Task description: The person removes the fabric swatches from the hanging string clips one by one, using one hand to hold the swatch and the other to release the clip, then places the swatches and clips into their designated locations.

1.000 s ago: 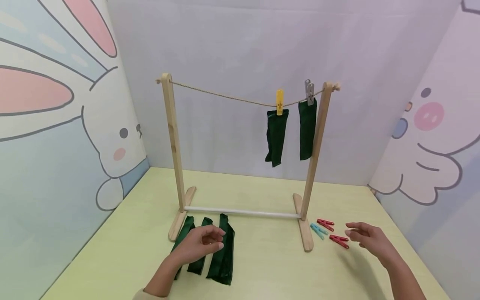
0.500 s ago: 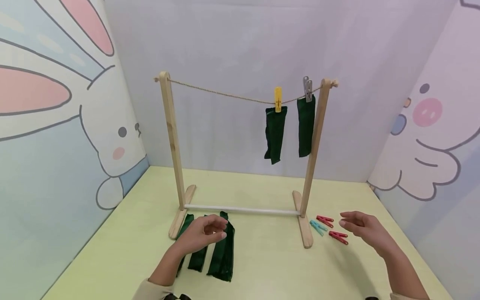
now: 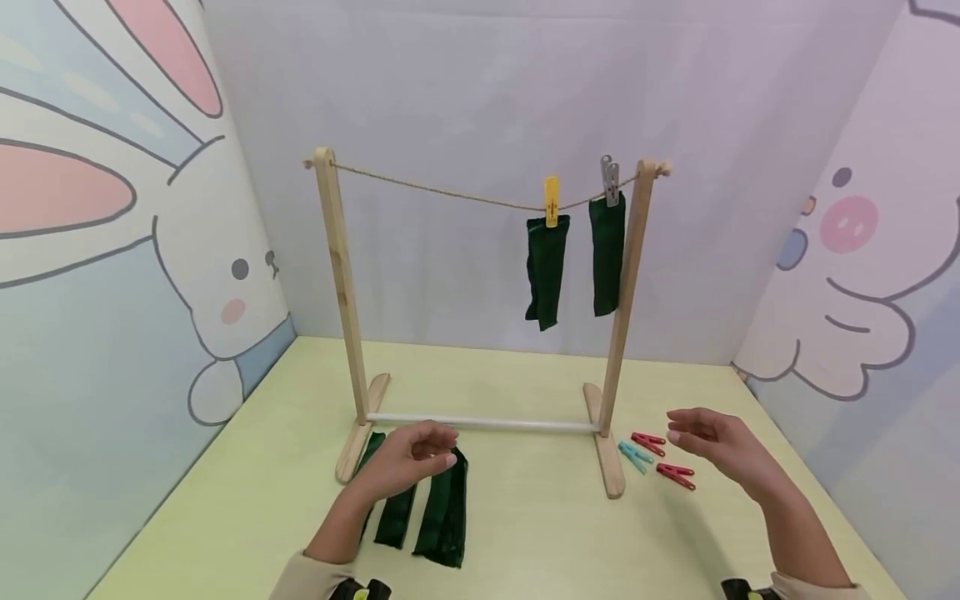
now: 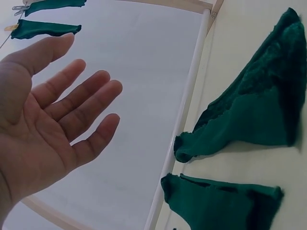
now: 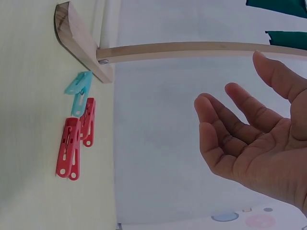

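Observation:
My left hand (image 3: 405,462) hovers over several dark green cloth strips (image 3: 442,521) lying on the table. Its fingers are relaxed, and the palm shows bare in the left wrist view. To the right, my right hand (image 3: 720,446) is held in the air beside a light blue clothespin (image 3: 636,457) and two red clothespins (image 3: 677,476). It holds nothing, fingers loosely bent. On the twine line (image 3: 450,195) hang two more green strips: one under a yellow clothespin (image 3: 551,202), the other under a grey clothespin (image 3: 612,183). The left hand partly covers the strips below it.
A wooden frame with a left post (image 3: 339,283) and a right post (image 3: 632,292) carries the line. A white bar (image 3: 487,423) joins its feet near the table. Cartoon-printed panels stand on both sides, with a pale cloth backdrop (image 3: 450,83) behind.
Both hands have risen slightly, and the right one has drifted a little left. The head view has shifted slightly. The strips and clothespins stay where they were.

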{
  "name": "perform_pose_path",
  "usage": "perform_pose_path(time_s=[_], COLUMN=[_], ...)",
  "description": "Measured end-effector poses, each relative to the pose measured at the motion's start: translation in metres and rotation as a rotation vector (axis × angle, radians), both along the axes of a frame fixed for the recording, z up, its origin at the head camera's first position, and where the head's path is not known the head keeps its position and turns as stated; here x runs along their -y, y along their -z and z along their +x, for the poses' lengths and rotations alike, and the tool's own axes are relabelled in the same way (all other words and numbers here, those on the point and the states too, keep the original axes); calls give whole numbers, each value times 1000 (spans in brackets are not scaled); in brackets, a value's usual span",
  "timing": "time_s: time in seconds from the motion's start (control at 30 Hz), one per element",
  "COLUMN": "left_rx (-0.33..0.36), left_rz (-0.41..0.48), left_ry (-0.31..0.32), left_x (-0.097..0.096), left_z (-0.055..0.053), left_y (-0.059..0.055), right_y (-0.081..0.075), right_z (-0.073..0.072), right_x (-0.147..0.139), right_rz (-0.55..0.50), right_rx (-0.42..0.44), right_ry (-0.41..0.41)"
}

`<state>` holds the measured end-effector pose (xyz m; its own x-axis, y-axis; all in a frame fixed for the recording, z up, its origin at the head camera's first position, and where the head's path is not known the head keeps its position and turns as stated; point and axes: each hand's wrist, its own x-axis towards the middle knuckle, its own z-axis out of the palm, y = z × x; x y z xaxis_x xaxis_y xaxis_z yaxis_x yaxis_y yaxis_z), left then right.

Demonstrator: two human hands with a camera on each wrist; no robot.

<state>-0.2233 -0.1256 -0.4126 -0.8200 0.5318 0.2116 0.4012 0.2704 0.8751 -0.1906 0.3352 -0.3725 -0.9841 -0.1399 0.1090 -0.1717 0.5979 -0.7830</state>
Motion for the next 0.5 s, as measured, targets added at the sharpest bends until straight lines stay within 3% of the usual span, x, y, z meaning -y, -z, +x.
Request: perform_pose_path(time_s=[0.3,0.43,0.5], left_rx=[-23,-25,-27], left_rz=[68,71,77], left_ry=[10,-4,-12], left_x=[-3,-6,-6], left_z=[-7,0,-1], left_y=[-5,-19,-19], right_y=[-10,-13,-14], right_z=[-3,-3,-4], right_x=[6,10,12], right_rz=[-33,-51,-63], right_rx=[-33,-42,-45], right_ry=[-35,-43,-49])
